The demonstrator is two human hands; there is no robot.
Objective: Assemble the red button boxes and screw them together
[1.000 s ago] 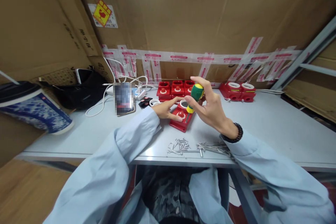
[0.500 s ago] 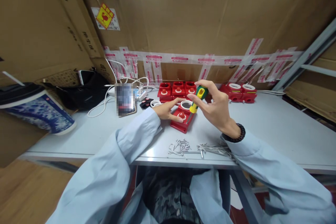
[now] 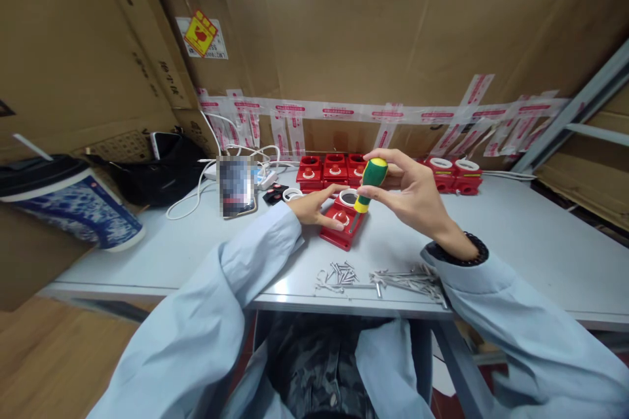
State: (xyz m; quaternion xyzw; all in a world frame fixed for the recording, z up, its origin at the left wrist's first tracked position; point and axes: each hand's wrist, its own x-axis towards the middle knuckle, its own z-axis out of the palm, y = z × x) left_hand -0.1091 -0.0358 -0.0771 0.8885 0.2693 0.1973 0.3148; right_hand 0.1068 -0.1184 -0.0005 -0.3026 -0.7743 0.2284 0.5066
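Note:
My right hand (image 3: 410, 190) is closed around the green and yellow handle of a screwdriver (image 3: 374, 177). The screwdriver leans, its tip down at the front right part of a red box (image 3: 337, 236) with a red dome and a white ring on it. My left hand (image 3: 317, 208) grips that box from the left, thumb along its front and fingers towards its back. On the table before the box lie a small heap of screws (image 3: 343, 273) and a bunch of thin metal rods with strings (image 3: 407, 280).
Several similar red boxes (image 3: 334, 173) stand in a row behind, and more red boxes with white rings (image 3: 455, 177) at back right. To the left are a phone (image 3: 237, 190), white cables (image 3: 189, 213), a black bag (image 3: 162, 170) and a large cup (image 3: 73, 206). Cardboard (image 3: 334, 26) walls the table's back.
My right hand has turned the screwdriver's handle, and its wrist has swung out to the right. My left hand and the red box keep their places.

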